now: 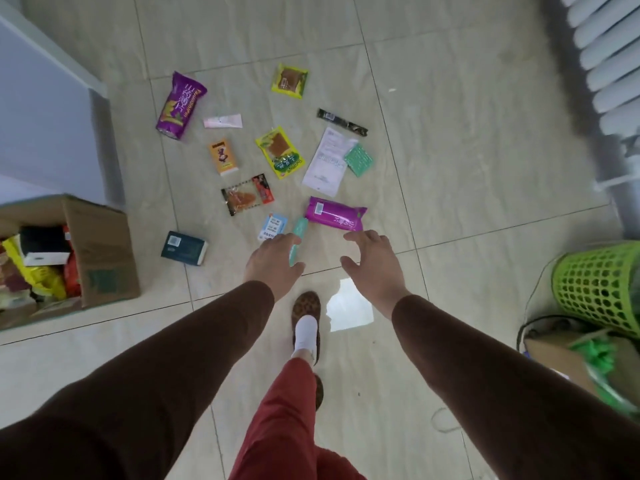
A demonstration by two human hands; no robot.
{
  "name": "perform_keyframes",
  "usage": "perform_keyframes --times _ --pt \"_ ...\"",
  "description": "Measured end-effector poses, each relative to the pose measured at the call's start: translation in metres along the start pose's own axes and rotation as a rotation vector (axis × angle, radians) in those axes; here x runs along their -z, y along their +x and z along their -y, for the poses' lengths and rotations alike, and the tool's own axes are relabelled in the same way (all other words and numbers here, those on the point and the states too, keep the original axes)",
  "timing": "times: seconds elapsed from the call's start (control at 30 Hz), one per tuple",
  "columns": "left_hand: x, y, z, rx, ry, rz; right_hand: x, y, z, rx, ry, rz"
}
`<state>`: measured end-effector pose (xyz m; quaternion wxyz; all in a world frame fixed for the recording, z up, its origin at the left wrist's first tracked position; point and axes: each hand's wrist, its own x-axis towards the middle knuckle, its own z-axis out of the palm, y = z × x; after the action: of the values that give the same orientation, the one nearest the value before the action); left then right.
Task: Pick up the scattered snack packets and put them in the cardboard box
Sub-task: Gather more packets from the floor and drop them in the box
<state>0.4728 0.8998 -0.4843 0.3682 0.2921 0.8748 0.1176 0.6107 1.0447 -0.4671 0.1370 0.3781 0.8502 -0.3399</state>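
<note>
Both hands reach down, fingers relaxed and holding nothing: left hand (273, 263) over a slim teal tube (298, 242), right hand (372, 263) nearing a magenta plastic packet (335, 214) mid-floor; brown cardboard box (104, 251) waits at left.

Snack packets (280, 152) lie scattered on the tiled floor (450, 168). The cardboard box (100, 251) stands left of them. A green basket (599, 285) is on their right.

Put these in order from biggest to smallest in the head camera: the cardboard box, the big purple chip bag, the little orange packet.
1. cardboard box, though it lies nearer the camera
2. purple chip bag
3. orange packet
</note>
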Motion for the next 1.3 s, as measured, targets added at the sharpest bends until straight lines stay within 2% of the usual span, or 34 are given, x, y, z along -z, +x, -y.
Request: perform_keyframes --times 0.33,0.6,0.8,0.97,1.3 --pt "0.028 0.132 -0.097 -0.017 0.029 -0.014 0.107 0.129 -0.054 0.001 -0.013 0.012" --pt "0.023 0.227 -0.188 0.135 0.005 -0.068 0.196 0.246 -0.125 0.109 -0.081 0.125" --pt "0.004 0.274 -0.261 0.240 -0.148 -0.097 0.268 0.313 -0.166 0.206 -0.184 0.219" --pt "0.015 0.298 -0.256 0.341 -0.176 -0.139 0.275 0.378 -0.146 0.309 -0.302 0.286" --pt "0.038 0.345 -0.193 0.542 -0.319 -0.196 0.222 0.485 -0.052 0.509 -0.480 0.438"
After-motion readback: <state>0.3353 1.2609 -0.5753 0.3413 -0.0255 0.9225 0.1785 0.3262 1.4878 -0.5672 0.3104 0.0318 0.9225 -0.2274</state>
